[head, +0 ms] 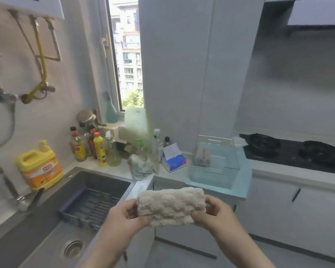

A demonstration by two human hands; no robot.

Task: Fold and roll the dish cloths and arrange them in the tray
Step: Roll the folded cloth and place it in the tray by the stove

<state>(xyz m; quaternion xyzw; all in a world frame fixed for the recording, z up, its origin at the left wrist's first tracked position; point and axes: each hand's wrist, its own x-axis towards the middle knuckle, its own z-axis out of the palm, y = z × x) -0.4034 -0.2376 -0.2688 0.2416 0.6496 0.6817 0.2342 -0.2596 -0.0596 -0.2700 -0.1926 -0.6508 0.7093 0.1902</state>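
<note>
Gripping with left hand (124, 213) and right hand (211, 211), fingers and thumb of each curled round one short end of dish cloth (170, 206). Held in mid-air in front of the white cabinet doors (278, 206), just below the counter edge, touching no surface. Folded into a thick oblong, long axis running left to right, right end tipped slightly higher. Beige, deep-piled, nubby fabric with soft ridges running lengthwise; upper edge fairly straight, lower edge lumpy and uneven. Beyond and to the right, well apart from the cloth: tray (230, 161), clear, hard-walled and boxy, sitting on a pale blue mat (244, 180) at the counter's front edge, with a clear panel standing up at its back. Something beige showing through its far-left wall, too blurred to name. Open air between cloth and tray, above the counter lip. Left of the hands, a stainless sink (46, 238) with a round drain and a dark slatted rack (93, 206) across it. Yellow detergent jug (39, 167) at the sink's back corner, bottles crowded behind, a blue tissue pack (174, 161) just left of the mat. Right of the mat, a black two-burner hob (298, 151) set into the counter.
</note>
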